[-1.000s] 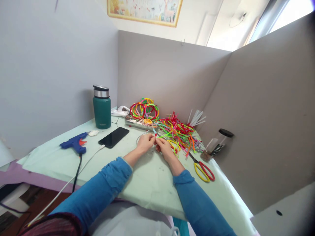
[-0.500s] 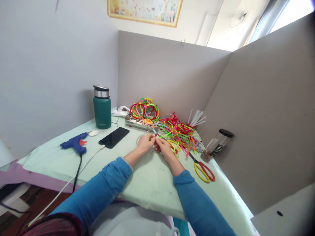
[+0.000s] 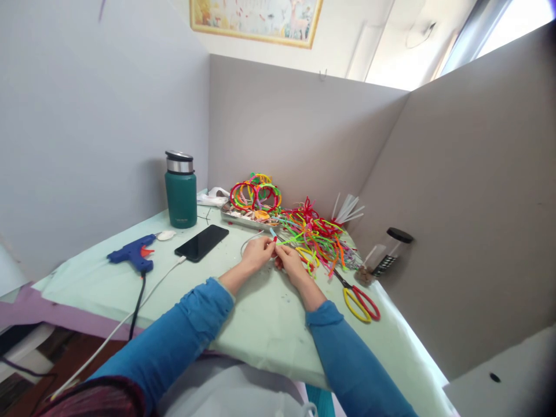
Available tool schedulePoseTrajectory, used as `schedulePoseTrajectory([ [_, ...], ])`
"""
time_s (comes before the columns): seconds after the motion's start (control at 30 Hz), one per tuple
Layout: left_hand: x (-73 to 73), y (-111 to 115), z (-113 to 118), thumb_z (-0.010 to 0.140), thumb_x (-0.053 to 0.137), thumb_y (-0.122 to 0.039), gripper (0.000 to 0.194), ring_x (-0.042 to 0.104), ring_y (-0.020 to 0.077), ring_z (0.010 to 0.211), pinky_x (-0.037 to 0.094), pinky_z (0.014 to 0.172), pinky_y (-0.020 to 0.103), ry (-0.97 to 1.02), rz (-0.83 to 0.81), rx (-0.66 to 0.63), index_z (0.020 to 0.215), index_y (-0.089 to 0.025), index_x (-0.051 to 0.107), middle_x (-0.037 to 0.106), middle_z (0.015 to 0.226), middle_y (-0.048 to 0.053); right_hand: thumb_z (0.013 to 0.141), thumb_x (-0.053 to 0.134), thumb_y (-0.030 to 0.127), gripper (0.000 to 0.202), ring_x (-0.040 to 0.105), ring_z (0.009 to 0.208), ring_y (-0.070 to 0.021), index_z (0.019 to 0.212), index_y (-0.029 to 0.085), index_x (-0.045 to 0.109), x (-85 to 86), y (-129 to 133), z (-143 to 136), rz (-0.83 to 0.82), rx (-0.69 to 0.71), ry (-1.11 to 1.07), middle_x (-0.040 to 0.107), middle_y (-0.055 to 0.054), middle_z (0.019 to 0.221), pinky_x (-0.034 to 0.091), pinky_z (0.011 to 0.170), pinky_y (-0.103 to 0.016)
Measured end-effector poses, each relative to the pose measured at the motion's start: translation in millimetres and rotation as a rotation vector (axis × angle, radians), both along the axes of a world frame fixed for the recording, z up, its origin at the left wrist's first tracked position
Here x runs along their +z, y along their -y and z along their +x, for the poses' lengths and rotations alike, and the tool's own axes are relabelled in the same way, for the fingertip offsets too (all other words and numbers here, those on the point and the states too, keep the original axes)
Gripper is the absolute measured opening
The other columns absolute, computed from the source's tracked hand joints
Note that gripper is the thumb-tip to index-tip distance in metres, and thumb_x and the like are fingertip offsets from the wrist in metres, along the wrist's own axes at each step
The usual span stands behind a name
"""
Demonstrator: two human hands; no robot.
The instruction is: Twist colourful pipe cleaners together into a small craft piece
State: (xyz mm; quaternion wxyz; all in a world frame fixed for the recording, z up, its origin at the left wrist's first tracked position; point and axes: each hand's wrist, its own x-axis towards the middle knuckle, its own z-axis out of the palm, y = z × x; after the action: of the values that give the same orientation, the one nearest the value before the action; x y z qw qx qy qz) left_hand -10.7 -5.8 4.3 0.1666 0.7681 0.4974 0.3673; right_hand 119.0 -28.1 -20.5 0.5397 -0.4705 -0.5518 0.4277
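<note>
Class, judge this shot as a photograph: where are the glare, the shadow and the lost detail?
Head view: the window, top right, is blown out to white; head view: a soft shadow falls on the left partition beside the teal insulated bottle; head view: fine detail where the left hand and right hand meet is too small to read.

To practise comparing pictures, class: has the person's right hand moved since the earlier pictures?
No, no visible shift: judged against the red-and-yellow scissors on the table, the right hand keeps the same place.
</note>
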Motion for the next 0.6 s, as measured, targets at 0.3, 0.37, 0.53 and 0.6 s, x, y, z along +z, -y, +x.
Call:
schedulePoseTrajectory([
  [0.3,-2.3,-1.7,0.9,0.082,0.043,-0.038,0.031,0.058,0.0148,0.068,0.036,0.060,0.023,-0.033,0.001,0.010,0.083,-0.019,0.068,0.069,0.075,0.003,0.069,0.057,0.054,0.037,0.042,0.043,-0.0084,0.068,0.017,0.058,1.5,1.4,-0.9,-0.002,0.008,0.009,0.051,0.002,0.051,0.030,0.041,-0.022],
  [0.37,-2.3,-1.8,1.1,0.082,0.043,-0.038,0.031,0.058,0.0149,0.068,0.036,0.060,0.023,-0.038,0.002,0.015,0.082,-0.019,0.068,0.068,0.074,0.004,0.069,0.057,0.055,0.037,0.042,0.043,-0.0085,0.067,0.017,0.058,2.1,1.8,-1.4,-0.003,0.007,0.018,0.051,0.002,0.050,0.029,0.041,-0.022],
  [0.53,-3.8,-2.8,0.9,0.081,0.044,-0.037,0.029,0.057,0.0149,0.066,0.035,0.059,0.023,-0.037,0.003,0.017,0.082,-0.020,0.067,0.067,0.071,0.003,0.069,0.057,0.055,0.038,0.041,0.043,-0.0085,0.066,0.017,0.057,3.9,3.0,-3.0,-0.010,-0.006,0.029,0.051,0.002,0.050,0.029,0.040,-0.022],
  [0.6,-4.9,-3.5,0.8,0.081,0.044,-0.037,0.029,0.056,0.0147,0.065,0.035,0.058,0.023,-0.034,0.006,0.007,0.083,-0.020,0.067,0.066,0.070,0.003,0.069,0.057,0.054,0.037,0.041,0.042,-0.0087,0.064,0.017,0.056,4.2,3.1,-3.2,-0.015,-0.007,0.038,0.050,0.002,0.049,0.029,0.040,-0.022],
])
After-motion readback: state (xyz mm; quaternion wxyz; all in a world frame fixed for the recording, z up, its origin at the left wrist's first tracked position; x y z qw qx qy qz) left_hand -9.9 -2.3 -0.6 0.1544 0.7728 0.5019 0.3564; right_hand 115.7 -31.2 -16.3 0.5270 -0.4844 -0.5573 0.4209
